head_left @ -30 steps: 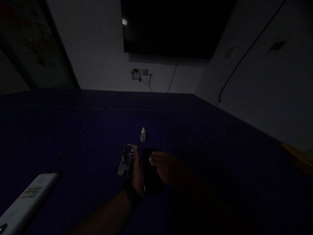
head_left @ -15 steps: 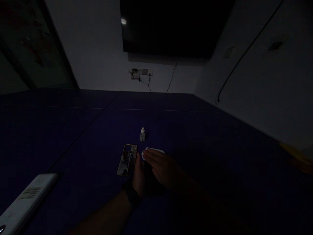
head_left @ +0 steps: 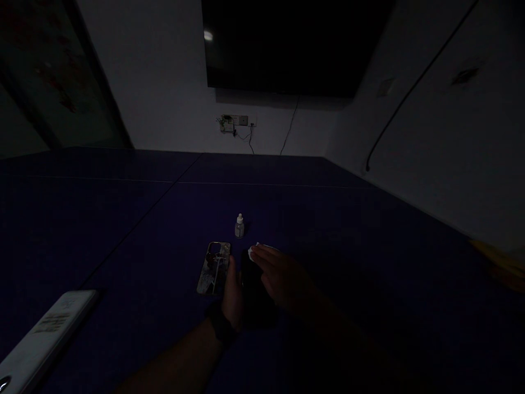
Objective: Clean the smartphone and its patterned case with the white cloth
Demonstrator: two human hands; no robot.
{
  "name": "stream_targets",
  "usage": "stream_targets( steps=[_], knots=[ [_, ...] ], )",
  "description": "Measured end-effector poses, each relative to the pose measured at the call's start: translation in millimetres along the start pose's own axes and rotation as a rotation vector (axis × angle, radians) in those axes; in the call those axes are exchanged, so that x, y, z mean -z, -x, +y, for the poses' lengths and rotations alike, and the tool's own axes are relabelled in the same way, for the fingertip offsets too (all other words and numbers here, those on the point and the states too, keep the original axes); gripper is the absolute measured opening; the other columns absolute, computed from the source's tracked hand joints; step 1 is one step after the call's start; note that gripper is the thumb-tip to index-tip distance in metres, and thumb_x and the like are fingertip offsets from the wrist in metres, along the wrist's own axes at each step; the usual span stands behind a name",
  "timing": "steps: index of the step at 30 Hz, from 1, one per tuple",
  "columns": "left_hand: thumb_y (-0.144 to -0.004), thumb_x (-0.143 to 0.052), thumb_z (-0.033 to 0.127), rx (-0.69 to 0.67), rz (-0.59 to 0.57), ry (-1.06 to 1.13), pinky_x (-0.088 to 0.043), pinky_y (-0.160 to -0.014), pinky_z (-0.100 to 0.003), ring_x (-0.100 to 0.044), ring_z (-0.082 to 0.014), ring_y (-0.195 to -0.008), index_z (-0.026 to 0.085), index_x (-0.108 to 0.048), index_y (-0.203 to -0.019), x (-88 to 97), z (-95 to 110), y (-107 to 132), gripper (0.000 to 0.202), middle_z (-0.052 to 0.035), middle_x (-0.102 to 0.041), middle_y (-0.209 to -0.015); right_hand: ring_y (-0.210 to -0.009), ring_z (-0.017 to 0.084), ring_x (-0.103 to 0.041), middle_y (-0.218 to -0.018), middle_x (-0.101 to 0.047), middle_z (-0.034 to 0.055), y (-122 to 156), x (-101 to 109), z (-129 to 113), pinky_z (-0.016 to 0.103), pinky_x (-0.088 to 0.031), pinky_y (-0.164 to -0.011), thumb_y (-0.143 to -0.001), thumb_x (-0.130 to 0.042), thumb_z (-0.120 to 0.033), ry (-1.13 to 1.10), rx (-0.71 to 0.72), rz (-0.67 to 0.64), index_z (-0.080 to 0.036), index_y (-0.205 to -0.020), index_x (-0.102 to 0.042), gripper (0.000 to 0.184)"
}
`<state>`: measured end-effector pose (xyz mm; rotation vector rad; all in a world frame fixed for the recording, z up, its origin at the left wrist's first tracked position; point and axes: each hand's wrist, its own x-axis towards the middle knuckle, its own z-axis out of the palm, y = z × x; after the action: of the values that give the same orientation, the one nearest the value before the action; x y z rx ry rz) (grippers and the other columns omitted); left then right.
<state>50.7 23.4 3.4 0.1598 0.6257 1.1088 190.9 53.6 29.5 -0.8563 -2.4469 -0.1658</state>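
Note:
My left hand [head_left: 232, 295] grips the side of a black smartphone [head_left: 256, 290], which lies flat and dark on the dark blue table [head_left: 143, 230]. My right hand [head_left: 283, 276] sits over the phone's upper end, fingers pressing a white cloth [head_left: 257, 250] against it. Just left of my left hand lies a patterned phone case [head_left: 214, 268]. A small clear dropper bottle [head_left: 239, 226] stands upright beyond the phone, apart from both hands. A dark band circles my left wrist.
A long white box [head_left: 45, 342] lies at the lower left on the table. Seams cross the tabletop. Beyond its far edge, a wall-mounted screen [head_left: 287, 44] hangs above a socket panel [head_left: 235, 121] with cables. A glass panel stands at the left.
Half a second ago the white cloth sat further left and lower on the phone; my right hand has slid it up and right. My left hand has barely moved.

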Motion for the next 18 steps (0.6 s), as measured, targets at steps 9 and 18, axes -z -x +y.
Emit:
stream_targets(
  steps=[9,18],
  knots=[
    [-0.089,-0.045,0.072,0.02,-0.105,0.025,-0.05,-0.09,-0.038,-0.072,-0.0286,-0.091,0.009,-0.072,-0.11,1.9,1.4,1.6,0.072,-0.0151,-0.076,-0.096,-0.121,0.024,-0.064,-0.127,-0.069,0.0141,-1.0,6.6,0.1,0.039,-0.054,-0.106,-0.081,-0.051,-0.002,0.016,0.001,-0.009,-0.012,-0.125,-0.067,0.048],
    [-0.089,-0.045,0.072,0.006,-0.101,0.029,-0.049,-0.095,-0.043,-0.07,-0.0335,-0.102,0.008,-0.07,-0.117,5.3,3.0,-4.7,0.074,-0.0158,-0.076,-0.097,-0.109,0.021,-0.07,-0.116,-0.074,0.0133,-1.1,7.1,-3.0,0.034,-0.056,-0.101,-0.079,-0.051,-0.002,-0.004,0.065,-0.004,-0.011,-0.11,-0.072,0.038]
  ],
)
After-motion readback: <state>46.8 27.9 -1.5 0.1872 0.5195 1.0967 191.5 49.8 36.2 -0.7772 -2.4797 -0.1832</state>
